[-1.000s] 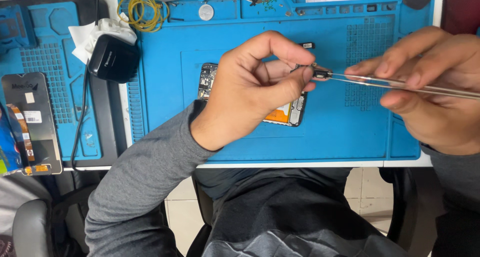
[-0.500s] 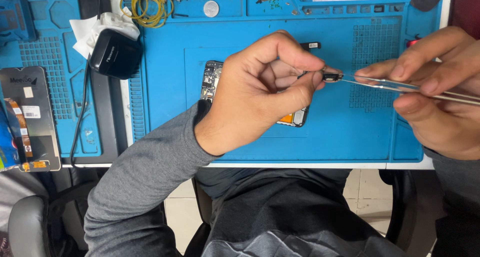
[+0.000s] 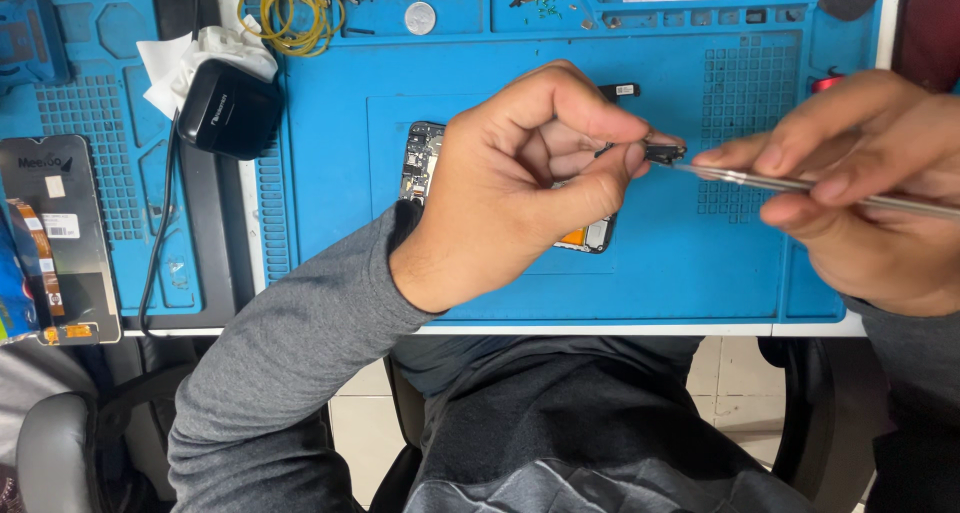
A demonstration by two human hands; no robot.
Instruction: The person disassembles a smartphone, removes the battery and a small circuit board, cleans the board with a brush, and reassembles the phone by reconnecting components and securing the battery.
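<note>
Metal tweezers [image 3: 800, 185] meet a small black component [image 3: 664, 153] above the blue work mat [image 3: 340, 193].

Left hand [image 3: 520, 188] is curled, with thumb and forefinger closed on the small black component, holding it in the air over the mat. Right hand [image 3: 870, 188] has its fingers closed around the tweezers, whose tips touch the component. An opened phone [image 3: 422, 158] lies flat on the mat directly beneath the left hand, mostly covered by it. A black charger block [image 3: 232, 108] sits at the mat's left edge, beside a coil of yellow wire [image 3: 290, 13].
</note>
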